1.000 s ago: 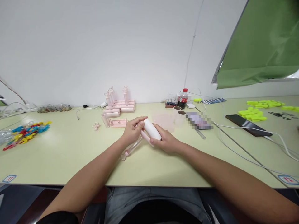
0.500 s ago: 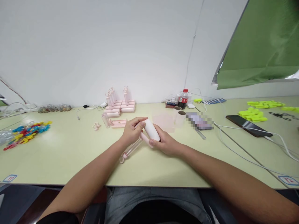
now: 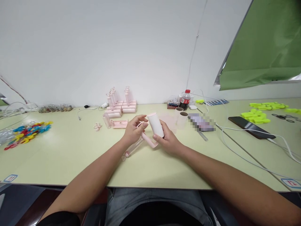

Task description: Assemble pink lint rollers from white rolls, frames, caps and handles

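Observation:
In the head view, my right hand [image 3: 169, 140] grips a white roll [image 3: 155, 125] by its lower side, with the roll tilted and its top end facing up. My left hand [image 3: 134, 131] holds a pink plastic holder [image 3: 149, 140] that slants down below the roll. Thumb and fingertips of that hand are apart near the roll's upper end, not touching it. Part of the holder is hidden by my fingers. Beneath my left hand, a clear tube with pink ends [image 3: 133, 149] lies on the table.
Pink cases and upright pink pieces [image 3: 121, 108] stand by the wall. White rolls [image 3: 182, 119], a cola bottle [image 3: 185, 99] and a phone [image 3: 251, 127] with cables sit to the right. Colourful plastic pieces [image 3: 30, 133] lie left; neon yellow pieces [image 3: 255, 116] lie far right.
The white roll has shifted up and away from the pink holder in my right hand. My left fingers have come off the roll's upper end.

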Demonstrator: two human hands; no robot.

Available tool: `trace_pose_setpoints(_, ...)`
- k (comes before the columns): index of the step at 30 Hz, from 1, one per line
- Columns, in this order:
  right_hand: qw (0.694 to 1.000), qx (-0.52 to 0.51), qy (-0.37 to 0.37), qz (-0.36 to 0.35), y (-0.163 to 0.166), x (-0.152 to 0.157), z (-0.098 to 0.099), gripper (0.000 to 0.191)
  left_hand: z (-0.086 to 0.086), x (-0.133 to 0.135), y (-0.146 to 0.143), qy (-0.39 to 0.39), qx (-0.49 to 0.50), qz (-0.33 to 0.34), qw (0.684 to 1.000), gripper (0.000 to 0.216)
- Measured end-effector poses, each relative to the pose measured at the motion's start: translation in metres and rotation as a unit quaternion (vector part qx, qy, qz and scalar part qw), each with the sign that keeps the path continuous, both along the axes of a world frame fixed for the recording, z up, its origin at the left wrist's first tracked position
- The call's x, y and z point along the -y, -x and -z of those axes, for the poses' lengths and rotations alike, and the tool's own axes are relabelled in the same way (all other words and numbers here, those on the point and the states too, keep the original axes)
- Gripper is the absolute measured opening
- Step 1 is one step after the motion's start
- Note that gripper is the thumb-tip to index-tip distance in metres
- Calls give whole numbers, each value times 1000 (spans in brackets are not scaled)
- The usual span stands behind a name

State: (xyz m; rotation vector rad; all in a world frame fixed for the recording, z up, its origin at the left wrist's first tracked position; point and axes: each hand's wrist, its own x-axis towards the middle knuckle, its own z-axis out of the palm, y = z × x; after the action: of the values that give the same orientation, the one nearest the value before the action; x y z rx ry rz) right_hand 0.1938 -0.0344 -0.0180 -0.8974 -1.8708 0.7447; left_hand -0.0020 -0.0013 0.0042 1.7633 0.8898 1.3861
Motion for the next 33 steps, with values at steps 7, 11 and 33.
trace_pose_setpoints(7,998,-21,-17,53,-4,-6,0,68,-12,-2,17,-8,-214,65,975,31)
trace_pose_setpoints(11,999,-20,-14,39,-3,-5,0,67,-7,-8,18,-13,-257,28,966,26)
trace_pose_setpoints(33,999,22,21,13,-3,-2,-2,61,-1,-18,15,-26,-9,-14,1000,30)
